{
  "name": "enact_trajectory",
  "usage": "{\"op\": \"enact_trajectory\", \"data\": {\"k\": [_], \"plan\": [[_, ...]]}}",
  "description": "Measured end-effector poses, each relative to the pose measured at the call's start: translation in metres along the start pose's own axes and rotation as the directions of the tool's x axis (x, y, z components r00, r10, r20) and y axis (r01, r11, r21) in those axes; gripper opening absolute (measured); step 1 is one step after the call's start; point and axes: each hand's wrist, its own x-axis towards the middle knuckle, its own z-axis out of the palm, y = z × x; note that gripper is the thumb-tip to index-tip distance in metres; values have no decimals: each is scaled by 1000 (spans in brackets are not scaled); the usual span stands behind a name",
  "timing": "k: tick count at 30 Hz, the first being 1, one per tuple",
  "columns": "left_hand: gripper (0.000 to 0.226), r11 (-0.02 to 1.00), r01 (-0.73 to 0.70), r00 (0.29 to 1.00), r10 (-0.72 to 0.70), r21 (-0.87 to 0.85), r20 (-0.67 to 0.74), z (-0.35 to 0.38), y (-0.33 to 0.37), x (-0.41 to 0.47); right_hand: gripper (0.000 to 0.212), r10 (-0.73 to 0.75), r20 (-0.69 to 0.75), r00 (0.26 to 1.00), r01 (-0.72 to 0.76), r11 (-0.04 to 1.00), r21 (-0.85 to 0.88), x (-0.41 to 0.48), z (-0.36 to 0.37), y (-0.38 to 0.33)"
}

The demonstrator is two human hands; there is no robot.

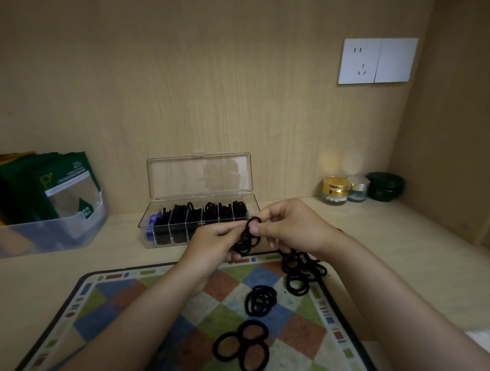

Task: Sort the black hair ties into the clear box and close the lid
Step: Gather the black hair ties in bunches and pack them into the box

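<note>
**Desk:** Two hands meet above the checked mat (137, 303), just in front of the clear box (168, 239). Which step is this?

**Photographer:** Gathering. The left hand (210, 246) and the right hand (291, 228) both pinch one small bunch of black hair ties (247, 240), fingers (255, 228) curled round the loops and the bunch lifted off the mat.

**Desk:** And the other ties?

**Photographer:** Three loose clusters lie on the mat: the far cluster (301, 272) beneath the right wrist, the middle cluster (261, 300), and the near cluster (242, 347). The box sits on the bench (379, 250), its compartments already dark with ties. The leftmost holds something blue; in this dim light I cannot say what.

**Desk:** The lid?

**Photographer:** The lid (199, 174) stands upright, hinged back toward the wooden wall.

**Desk:** What does the next move call for?

**Photographer:** By my reading, carrying the bunch forward over the box's front wall and releasing it into a compartment with room. The ties look springy, so a loop may snag on a divider. The lid closes only once the mat is cleared.
</note>
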Motion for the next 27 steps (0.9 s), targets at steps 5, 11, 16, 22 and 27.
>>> {"op": "enact_trajectory", "data": {"k": [5, 11, 16, 22, 27], "plan": [[28, 989, 59, 986, -37, -136, 160, 2, 4, 0, 12, 51, -89, 995, -51, 999, 6, 5, 13, 7], [29, 1000, -10, 984, 13, -16, 178, -6, 4, 1, 14, 66, -122, 990, -70, 997, -28, 6, 16, 8], [30, 990, -32, 992, 14, 140, 127, -18, 6, 2, 27, -4, 17, 1000, 7, 979, -205, 4, 10, 7], [28, 977, -63, 995, 46, 202, 89, -19, 11, 0, 22, 107, 432, 896, 96, 901, -423, -11, 10, -7], [28, 949, -99, 994, 79, 298, 78, -18, 9, 0, 20, 178, 388, 904, 35, 875, -483, -19, 13, -18]]}}
